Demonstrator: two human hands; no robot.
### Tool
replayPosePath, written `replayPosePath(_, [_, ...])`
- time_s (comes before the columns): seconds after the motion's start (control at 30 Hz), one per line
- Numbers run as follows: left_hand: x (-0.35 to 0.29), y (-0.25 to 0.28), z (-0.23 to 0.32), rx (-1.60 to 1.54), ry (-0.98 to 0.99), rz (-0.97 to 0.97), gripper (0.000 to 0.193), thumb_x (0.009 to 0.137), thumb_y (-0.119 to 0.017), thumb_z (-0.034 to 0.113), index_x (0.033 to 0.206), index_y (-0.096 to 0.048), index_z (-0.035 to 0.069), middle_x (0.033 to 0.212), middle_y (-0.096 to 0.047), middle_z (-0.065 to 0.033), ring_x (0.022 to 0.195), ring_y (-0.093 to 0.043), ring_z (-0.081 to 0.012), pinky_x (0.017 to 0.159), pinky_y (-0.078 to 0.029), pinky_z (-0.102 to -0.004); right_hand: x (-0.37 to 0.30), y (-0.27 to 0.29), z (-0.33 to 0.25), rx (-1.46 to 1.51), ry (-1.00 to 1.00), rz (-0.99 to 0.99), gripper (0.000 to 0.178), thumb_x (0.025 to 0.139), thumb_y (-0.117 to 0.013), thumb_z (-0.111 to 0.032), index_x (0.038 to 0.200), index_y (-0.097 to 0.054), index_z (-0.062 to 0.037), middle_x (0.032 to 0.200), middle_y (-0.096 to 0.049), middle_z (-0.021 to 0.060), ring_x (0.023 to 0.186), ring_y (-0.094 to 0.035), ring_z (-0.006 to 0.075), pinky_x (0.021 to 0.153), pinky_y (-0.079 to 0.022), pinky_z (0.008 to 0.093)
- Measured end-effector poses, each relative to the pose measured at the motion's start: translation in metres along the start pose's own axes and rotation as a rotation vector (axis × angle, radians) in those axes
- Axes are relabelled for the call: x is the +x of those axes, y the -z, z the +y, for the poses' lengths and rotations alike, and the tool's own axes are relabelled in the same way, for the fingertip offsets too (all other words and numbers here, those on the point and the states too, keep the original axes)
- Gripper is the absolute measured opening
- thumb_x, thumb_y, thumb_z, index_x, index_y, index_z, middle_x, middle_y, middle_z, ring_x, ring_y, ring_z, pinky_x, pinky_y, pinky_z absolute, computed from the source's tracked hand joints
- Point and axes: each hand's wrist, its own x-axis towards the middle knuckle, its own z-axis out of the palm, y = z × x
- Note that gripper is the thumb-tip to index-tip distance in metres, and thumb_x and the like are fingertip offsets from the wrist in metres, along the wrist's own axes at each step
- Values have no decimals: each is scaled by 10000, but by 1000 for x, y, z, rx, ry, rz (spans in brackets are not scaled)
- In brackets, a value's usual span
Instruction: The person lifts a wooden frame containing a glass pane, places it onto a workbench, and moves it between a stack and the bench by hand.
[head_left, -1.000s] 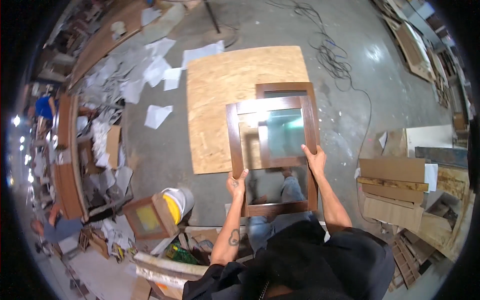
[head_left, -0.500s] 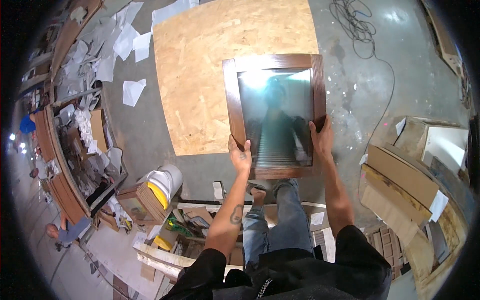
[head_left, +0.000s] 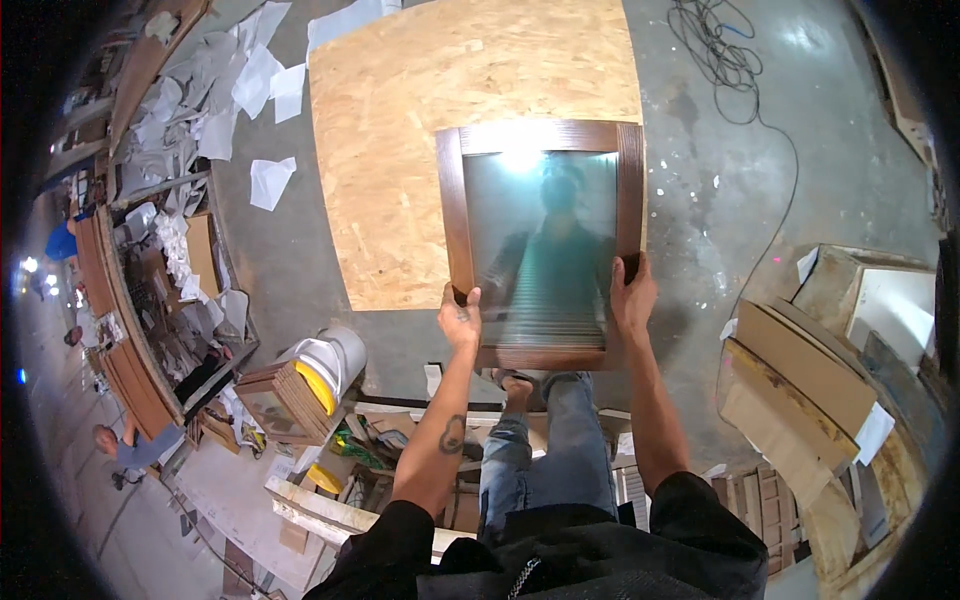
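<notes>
A cabinet door (head_left: 456,225) with a dark brown wooden frame and a greenish glass pane (head_left: 545,240) is held up before me. Light glares near the top of the glass, and a dim reflection of a person shows in it. My left hand (head_left: 461,318) grips the lower left side of the frame, thumb in front. Opposite it, my right hand (head_left: 634,295) is closed on the lower right side. Most of the fingers are hidden behind the frame. Beneath and beyond the door lies a large wood-chip board (head_left: 390,170) on the floor.
White sheets (head_left: 272,184) lie at the far left. A white bucket (head_left: 345,355) and a stack of framed panels (head_left: 275,405) stand at the near left. Cardboard and board offcuts (head_left: 800,370) are on the right, below a tangled cable (head_left: 735,75). At the left edge is another person (head_left: 140,450).
The cabinet door has come slightly nearer to me and a little left, with both hands still on it. Its tilt has changed, shifting the glare and reflection.
</notes>
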Motion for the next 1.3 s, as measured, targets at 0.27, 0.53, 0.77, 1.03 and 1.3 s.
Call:
replayPosePath(0.27, [2,5,2,-58,77,-28,431,755,-735,212,1098,-607,-16,893,-672,-224,850,-652,-381,747,-499,-407,-2,6,-8,38,-25,-45,452,861,-625,-290,1186,-537,12,931,-639,227,871,-605,408,765,-473,426])
replayPosePath(0.53, [-56,-17,-89,-177,456,486,662,841,-568,591,1229,-539,56,1010,-656,-165,880,-615,-307,815,-484,-383,34,-5,-26,-169,341,185,563,866,-619,-270,1307,-422,19,1232,-534,252,1134,-512,411,953,-402,471])
replayPosePath(0.77, [-175,-57,-30,-1648,1557,-126,1030,811,-398,759,1440,-186,-30,1361,-380,-169,1178,-449,-319,1086,-275,-453,186,-42,-177,-354,1010,-226,580,846,-645,-318,1316,-456,-36,1300,-521,181,1179,-501,346,982,-377,510])
replayPosePath(1.03, [-184,-68,-17,-1740,1407,-96,1067,835,-400,725,1454,-3,-48,1534,-60,-210,1421,-89,-344,1157,-107,-445,213,-42,-213,-537,710,-961,486,847,-620,-444,1179,-612,-90,1002,-669,172,943,-624,304,841,-474,380])
replayPosePath(1.3, [-184,-82,-16,-1705,1450,-147,961,862,-390,698,1473,-107,11,1260,-399,-140,1189,-414,-287,1139,-188,-474,220,-51,-228,-773,474,-1040,720,835,-500,-674,1241,-588,-86,1048,-666,144,983,-604,255,873,-449,383])
